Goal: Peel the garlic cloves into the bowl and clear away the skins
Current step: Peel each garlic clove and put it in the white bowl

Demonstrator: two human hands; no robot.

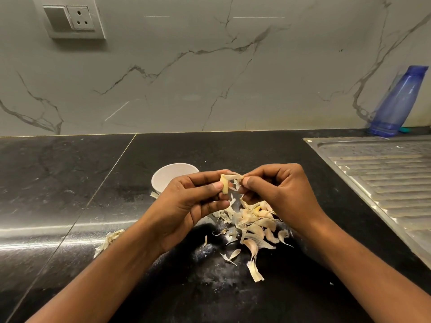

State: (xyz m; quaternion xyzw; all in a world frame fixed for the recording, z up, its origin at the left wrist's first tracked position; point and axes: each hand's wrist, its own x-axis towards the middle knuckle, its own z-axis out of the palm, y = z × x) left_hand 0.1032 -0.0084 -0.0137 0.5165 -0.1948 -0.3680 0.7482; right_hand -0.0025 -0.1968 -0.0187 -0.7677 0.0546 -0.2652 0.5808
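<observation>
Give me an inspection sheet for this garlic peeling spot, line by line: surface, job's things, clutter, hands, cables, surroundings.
Surface: black stone counter, glossy, with pale specks in front of the person.
Job's things: garlic clove held in the air, partly peeled; white bowl behind the left hand, contents not visible; skins heaped on the counter below the right hand.
Clutter: stray skin lying apart at the left; blue bottle by the wall.
Grippers: left hand pinches the clove; right hand pinches a strip of skin attached to it.
Cables: nothing seen.
Surroundings: marbled wall, socket plate, steel drainboard at the right.
</observation>
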